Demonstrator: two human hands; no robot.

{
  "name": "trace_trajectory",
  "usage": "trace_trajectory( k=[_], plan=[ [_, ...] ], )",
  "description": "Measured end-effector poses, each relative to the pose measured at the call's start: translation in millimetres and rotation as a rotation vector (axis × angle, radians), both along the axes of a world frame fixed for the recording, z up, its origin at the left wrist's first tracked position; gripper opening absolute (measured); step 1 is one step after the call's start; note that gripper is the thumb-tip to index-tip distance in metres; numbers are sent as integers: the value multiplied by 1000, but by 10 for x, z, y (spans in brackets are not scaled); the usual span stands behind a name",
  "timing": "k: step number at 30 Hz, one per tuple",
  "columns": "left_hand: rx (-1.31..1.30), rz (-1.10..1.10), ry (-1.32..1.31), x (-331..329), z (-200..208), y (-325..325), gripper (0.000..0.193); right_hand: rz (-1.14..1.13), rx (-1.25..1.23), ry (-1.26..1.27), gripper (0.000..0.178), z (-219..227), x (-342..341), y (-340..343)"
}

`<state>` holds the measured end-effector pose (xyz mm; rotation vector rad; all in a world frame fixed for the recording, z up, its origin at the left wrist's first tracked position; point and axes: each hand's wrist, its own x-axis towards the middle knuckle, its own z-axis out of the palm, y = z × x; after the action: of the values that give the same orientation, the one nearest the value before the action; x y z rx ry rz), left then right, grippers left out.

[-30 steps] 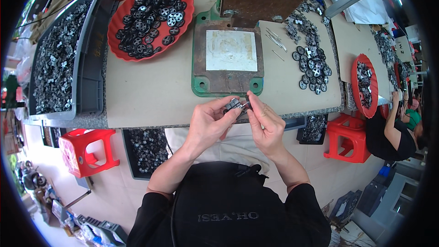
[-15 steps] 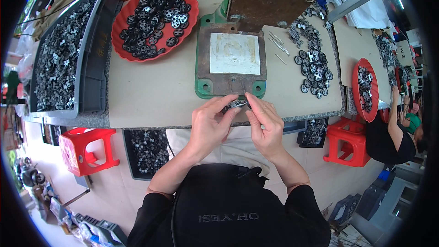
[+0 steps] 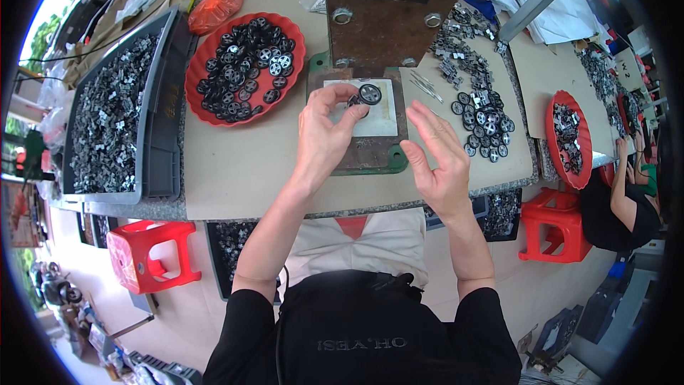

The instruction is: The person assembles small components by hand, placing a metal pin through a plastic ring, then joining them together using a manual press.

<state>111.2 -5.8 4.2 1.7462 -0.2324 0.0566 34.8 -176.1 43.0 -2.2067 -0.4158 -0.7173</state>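
Observation:
Between thumb and fingers of my left hand [image 3: 322, 128] is a small toy wheel [image 3: 370, 94], black with a silver-grey spoked hub. A small dark part seems joined to it, mostly hidden by the fingers. The hand holds it above the white pad [image 3: 381, 125] on the press base [image 3: 397, 160], beneath the brown metal press head [image 3: 385, 18]. My right hand [image 3: 443, 164] hovers at the right of the base, empty, its fingers stretched out and thumb apart. Thin metal pins [image 3: 427, 87] lie just beyond it, beside a pile of loose wheels [image 3: 488, 125].
A red scalloped tray [image 3: 196, 103] of wheels stands at left, beside a grey crate [image 3: 164, 121] full of small dark parts. Small metal-and-black parts [image 3: 463, 53] lie far right. Red stools [image 3: 153, 253] flank me below the table. Another person [image 3: 620, 199] sits at far right.
Both hands have moved forward from the table's near edge. My left hand has carried the wheel over the white pad; my right hand has let go and drawn away to the right.

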Motion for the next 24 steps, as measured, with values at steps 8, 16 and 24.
trace_trajectory(
  k=[8, 16, 24],
  plan=[
    [27, 54, -3, 116, -32, -82, 19, -108, -18, 67, 30, -30, 51, -348],
    [158, 144, -84, 72, -18, -125, 22, -191, 108, -130, 23, 981, 389, -850],
    [185, 130, -54, 26, -133, -120, 23, -152, 149, -381, 70, 2970, 1172, -723]
  ],
)
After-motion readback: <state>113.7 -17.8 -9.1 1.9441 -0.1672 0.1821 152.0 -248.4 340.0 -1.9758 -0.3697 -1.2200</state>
